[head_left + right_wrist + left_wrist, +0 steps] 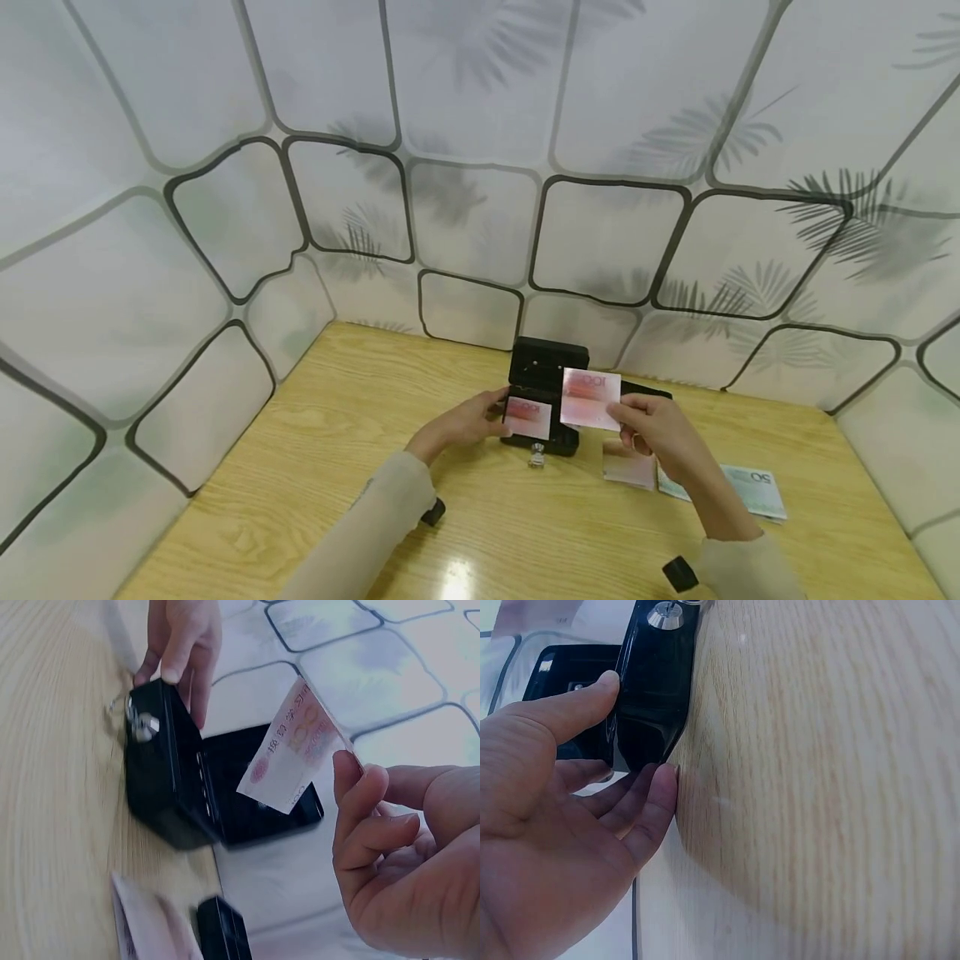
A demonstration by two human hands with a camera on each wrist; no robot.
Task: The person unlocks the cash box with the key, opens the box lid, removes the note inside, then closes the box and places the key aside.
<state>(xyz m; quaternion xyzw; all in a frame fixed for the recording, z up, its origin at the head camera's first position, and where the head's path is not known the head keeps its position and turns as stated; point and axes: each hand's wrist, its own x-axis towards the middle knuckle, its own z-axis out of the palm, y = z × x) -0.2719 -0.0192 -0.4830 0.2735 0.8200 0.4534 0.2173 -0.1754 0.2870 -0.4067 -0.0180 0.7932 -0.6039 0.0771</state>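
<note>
A small black cash box point(566, 443) stands with its lid point(525, 360) raised, and keys point(536, 455) hang from its front lock point(146, 726). My left hand point(468, 419) grips the box's left side, thumb point(592, 701) on the rim and fingers curled against the outer wall point(654, 682). Inside the box lies a pink 100 banknote point(528, 418). My right hand point(652, 425) pinches another folded pink 100 banknote point(590, 398) between thumb and fingers, above the box's right side. In the right wrist view this banknote point(289, 754) is in front of the lid.
Right of the box, a folded pink banknote point(628, 468) lies on the wooden table point(480, 525). Greenish 50 banknotes point(759, 492) lie farther right, partly behind my right wrist. A black object point(647, 390) sits behind the right hand, near the patterned wall point(480, 217).
</note>
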